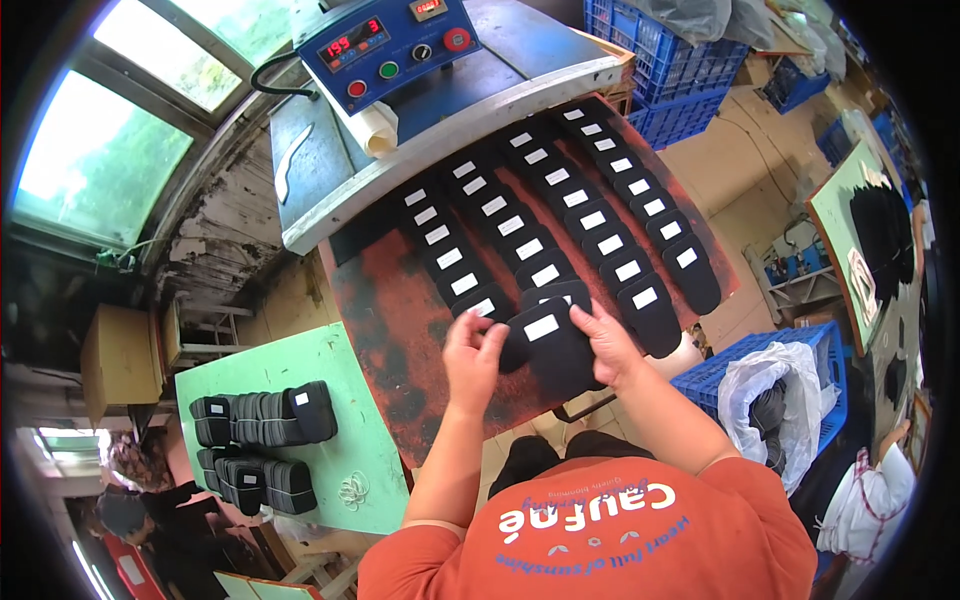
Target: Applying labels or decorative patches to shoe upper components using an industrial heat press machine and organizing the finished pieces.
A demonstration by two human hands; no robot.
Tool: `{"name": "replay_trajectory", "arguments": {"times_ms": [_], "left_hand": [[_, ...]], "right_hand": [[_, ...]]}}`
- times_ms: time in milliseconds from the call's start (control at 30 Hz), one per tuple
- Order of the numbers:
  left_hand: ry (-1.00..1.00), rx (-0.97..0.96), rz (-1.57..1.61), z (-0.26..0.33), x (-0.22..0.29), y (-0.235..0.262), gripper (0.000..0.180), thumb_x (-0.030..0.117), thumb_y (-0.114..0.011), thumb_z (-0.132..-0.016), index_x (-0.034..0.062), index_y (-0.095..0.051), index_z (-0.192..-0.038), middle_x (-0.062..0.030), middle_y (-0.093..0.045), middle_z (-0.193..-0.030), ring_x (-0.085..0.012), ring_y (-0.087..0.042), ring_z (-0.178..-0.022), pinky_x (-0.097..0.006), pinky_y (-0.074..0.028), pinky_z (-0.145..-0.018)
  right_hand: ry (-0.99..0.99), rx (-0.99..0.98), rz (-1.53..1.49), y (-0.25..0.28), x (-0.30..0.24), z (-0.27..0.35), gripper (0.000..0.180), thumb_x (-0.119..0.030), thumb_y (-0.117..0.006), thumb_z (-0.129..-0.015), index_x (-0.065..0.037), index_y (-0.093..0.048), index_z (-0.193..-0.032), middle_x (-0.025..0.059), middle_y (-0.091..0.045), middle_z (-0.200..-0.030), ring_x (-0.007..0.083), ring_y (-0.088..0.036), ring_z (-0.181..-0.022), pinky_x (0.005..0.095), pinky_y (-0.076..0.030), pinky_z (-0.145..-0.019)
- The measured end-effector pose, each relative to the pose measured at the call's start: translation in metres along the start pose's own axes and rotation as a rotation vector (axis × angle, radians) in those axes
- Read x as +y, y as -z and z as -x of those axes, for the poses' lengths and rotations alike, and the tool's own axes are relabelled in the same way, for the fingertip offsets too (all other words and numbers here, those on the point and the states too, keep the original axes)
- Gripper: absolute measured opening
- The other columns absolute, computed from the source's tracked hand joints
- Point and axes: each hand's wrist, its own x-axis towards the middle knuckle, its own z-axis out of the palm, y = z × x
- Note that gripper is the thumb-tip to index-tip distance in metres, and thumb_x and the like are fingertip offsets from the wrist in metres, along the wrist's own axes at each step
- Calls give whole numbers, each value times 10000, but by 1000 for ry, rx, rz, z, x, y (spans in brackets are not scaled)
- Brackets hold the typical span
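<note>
Both my hands work at the near edge of a rust-red press tray (pixel 390 320). My left hand (pixel 473 352) and my right hand (pixel 606 340) together grip a small stack of black insoles (pixel 548 345), the top one with a white label. Three rows of black labelled insoles (pixel 560 215) lie overlapped on the tray, running away from me toward the grey press plate (pixel 450 130). The stack sits at the near end of the middle row.
A blue control box (pixel 385 45) with red displays and buttons stands behind the press. Left of me a green table (pixel 330 440) carries bundled black insoles (pixel 265 418). A blue crate with a white bag (pixel 775 385) is on my right. Other people sit at lower left and lower right.
</note>
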Motion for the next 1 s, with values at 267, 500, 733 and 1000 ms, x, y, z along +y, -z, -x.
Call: {"name": "replay_trajectory", "arguments": {"times_ms": [267, 500, 733, 1000], "left_hand": [[270, 41, 174, 2, -28, 21, 201, 60, -656, -790, -12, -621, -975, -6, -609, -786, -46, -498, -609, -188, -417, -534], [156, -27, 318, 38, 11, -11, 260, 55, -643, -805, 5, -587, -1055, -20, -596, -823, -51, -503, -602, -191, -436, -542], [342, -29, 251, 44, -16, 20, 270, 15, -638, -791, -9, -580, -1053, 1, -591, -774, -53, -509, -628, -191, -419, -535], [72, -29, 124, 63, -14, 6, 220, 33, -613, -824, -17, -565, -1032, -21, -570, -910, -71, -514, -729, -227, -439, -636]], "right_hand": [[-76, -151, -187, 14, -31, 5, 486, -404, -340, -950, -11, -449, -1215, 145, -531, -1182, 279, -550, -1060, 409, -466, -898], [-27, -62, 41, 16, 6, 12, 391, -172, -559, -887, -55, -408, -1227, 83, -530, -1132, 195, -535, -1041, 371, -476, -876], [-94, -129, -136, 25, -32, 13, 506, -413, -301, -959, -12, -457, -1225, 138, -529, -1198, 269, -541, -1073, 405, -450, -919], [24, 6, -4, -10, 9, 7, 310, -96, -517, -893, -68, -439, -1192, 82, -545, -1108, 208, -564, -996, 368, -480, -869]]}}
